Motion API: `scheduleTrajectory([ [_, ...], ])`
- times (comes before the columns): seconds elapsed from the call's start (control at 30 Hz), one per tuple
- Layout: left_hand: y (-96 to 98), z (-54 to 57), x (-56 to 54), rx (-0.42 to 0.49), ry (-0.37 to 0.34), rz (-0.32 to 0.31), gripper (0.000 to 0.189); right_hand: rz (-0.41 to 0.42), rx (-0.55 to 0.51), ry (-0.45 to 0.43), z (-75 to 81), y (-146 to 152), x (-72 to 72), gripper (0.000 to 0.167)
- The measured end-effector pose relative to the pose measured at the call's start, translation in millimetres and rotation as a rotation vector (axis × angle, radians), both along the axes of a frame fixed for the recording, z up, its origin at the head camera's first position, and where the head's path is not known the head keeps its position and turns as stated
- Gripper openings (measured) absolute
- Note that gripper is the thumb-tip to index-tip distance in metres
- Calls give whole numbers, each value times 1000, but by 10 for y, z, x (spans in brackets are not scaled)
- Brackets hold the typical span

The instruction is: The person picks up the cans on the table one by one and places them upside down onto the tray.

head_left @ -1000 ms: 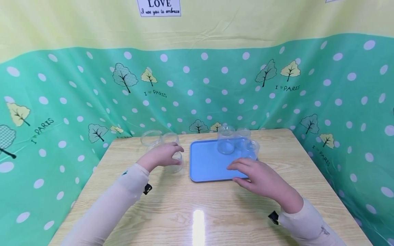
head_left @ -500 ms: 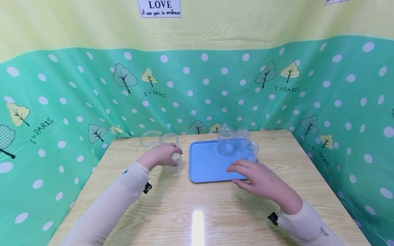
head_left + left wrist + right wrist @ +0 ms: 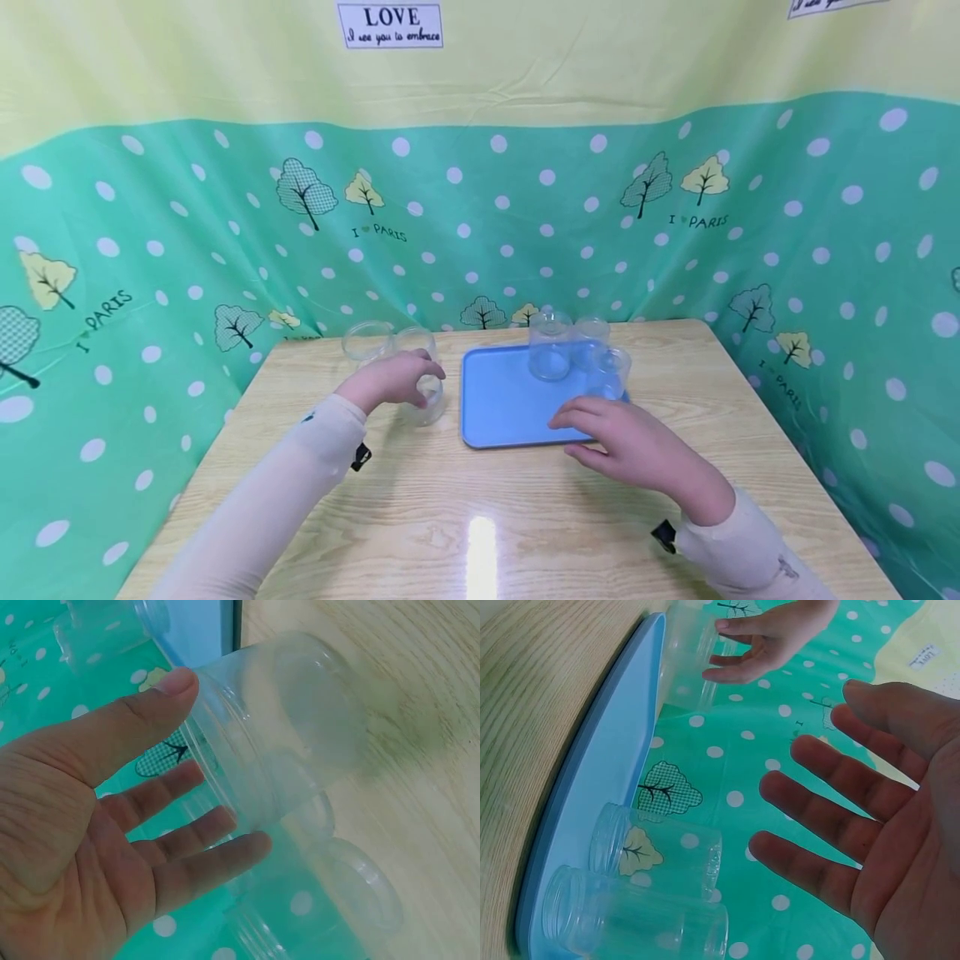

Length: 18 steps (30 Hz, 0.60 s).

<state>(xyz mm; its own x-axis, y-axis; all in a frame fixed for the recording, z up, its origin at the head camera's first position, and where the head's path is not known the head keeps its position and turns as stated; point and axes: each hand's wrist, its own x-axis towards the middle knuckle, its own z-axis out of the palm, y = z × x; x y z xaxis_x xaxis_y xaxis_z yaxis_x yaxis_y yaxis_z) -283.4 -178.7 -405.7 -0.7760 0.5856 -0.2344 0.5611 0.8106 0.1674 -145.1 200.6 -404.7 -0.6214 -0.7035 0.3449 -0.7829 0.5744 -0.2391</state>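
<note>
My left hand (image 3: 393, 379) is at the mouth of a clear, lidless jar (image 3: 431, 412) that stands upright on the table. In the left wrist view, the thumb lies at the jar's rim and the other fingers are spread, loosely extended, near its lower edge; whether they press on it is hard to tell. Over the front right of a blue tray (image 3: 498, 408) hovers my right hand (image 3: 637, 437), fingers spread and relaxed, holding nothing. Several clear jars stand toward the tray's back right, including a tall jar (image 3: 550, 354) and a nearer jar (image 3: 611, 371).
Behind my left hand stand other clear jars, a wide jar (image 3: 367, 342) and another jar (image 3: 415, 340). The wooden table (image 3: 420, 517) reaches back to a green dotted curtain (image 3: 480, 225) that hangs around the back and both sides.
Both hands keep nearly the same places and poses. The whole head view has shifted down slightly; the jars and tray stay put.
</note>
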Motion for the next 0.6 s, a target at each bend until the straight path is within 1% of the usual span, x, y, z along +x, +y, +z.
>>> scheduleTrajectory([
  [0.23, 4, -36, -20, 22, -17, 16, 59, 8, -1, 7, -9, 11, -1, 29],
  [0.37, 12, -53, -24, 25, -32, 31, 61, 8, 5, -12, -15, 10, 1, 28],
  [0.6, 58, -45, -13, 20, -54, 55, 63, 10, 13, -22, -1, 7, 11, 28],
])
